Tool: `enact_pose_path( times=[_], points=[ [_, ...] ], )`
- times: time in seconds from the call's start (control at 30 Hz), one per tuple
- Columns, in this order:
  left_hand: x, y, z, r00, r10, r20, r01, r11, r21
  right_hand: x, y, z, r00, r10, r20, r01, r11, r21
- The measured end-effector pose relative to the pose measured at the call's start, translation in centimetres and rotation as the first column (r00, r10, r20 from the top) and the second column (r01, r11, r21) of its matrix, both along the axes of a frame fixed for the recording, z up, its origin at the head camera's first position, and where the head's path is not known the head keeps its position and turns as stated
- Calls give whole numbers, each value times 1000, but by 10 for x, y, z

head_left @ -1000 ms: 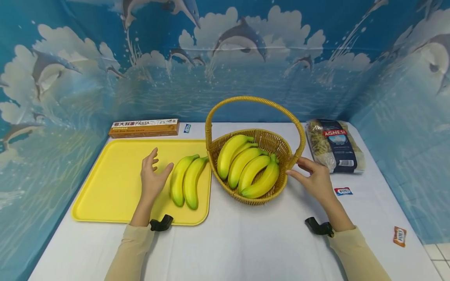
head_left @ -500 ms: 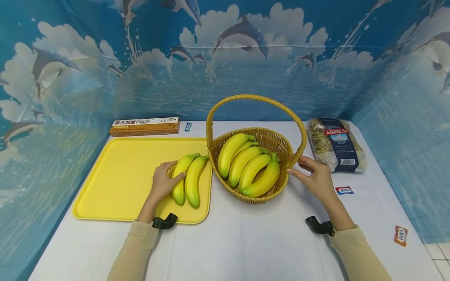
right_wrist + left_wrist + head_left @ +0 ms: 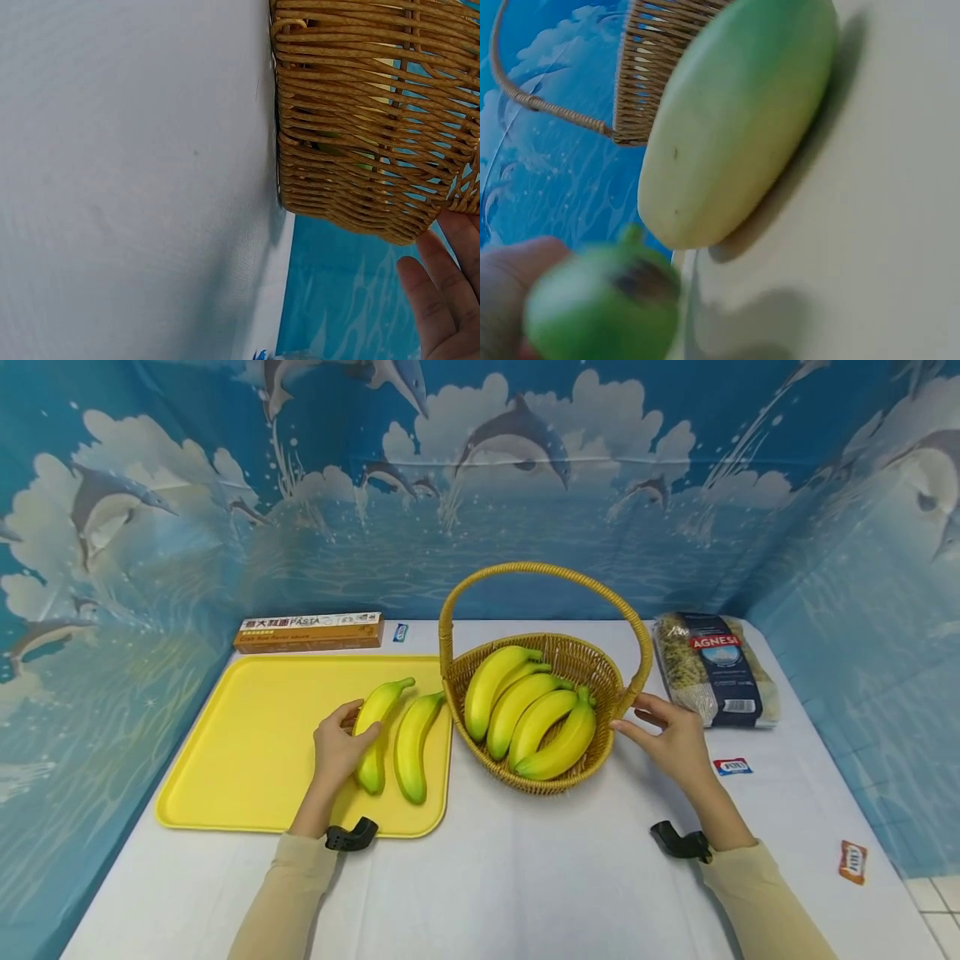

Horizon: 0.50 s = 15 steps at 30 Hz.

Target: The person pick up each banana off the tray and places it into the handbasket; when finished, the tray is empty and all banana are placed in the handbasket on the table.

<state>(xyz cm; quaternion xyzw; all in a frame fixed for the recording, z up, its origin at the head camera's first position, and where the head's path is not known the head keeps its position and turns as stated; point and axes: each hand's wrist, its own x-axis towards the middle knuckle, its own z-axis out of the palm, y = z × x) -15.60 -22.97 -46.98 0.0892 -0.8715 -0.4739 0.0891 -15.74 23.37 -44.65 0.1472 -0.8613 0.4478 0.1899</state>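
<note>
My left hand point(image 3: 337, 747) pinches a yellow banana point(image 3: 382, 710) between thumb and fingers over the right part of the yellow tray point(image 3: 247, 735). In the left wrist view, that banana's green end point(image 3: 600, 307) is blurred and close. A second banana point(image 3: 414, 747) lies on the tray just right of it. The wicker basket point(image 3: 540, 787), with a tall arched handle, holds several bananas point(image 3: 551, 735). At its right side, my right hand point(image 3: 671, 743) grips the basket near the handle's base with thumb and fingertips; in the right wrist view, the fingers point(image 3: 442, 292) meet the woven wall.
Behind the tray lies a pasta box point(image 3: 309, 633), with a small blue packet point(image 3: 401, 633) beside it. A bag of pasta point(image 3: 716, 672) lies at the back right. Red-and-blue point(image 3: 732, 767) and brown point(image 3: 852, 862) packets lie on the white tablecloth point(image 3: 525, 877). A dolphin-print curtain stands behind.
My left hand came down right onto the left banana on the tray, took hold of it and drew it slightly left, away from the other banana. My right hand stayed at the basket.
</note>
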Motion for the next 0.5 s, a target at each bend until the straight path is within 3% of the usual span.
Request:
enact_pose_path(
  times=[0.1,0.2,0.33,0.5],
  points=[
    [6,7,18,992,48,-114,-46,999,17,1,-1,1,1000,1,14,-1,1000,-8],
    [14,25,43,969,43,-242,-33,999,44,2,-1,2,1000,-1,20,1,1000,-8],
    [18,60,69,936,-66,-347,79,997,23,1,-1,3,1000,4,17,-4,1000,-4],
    [11,109,78,908,-221,-355,231,973,-17,0,0,0,1000,3,5,-3,1000,2]
  ],
)
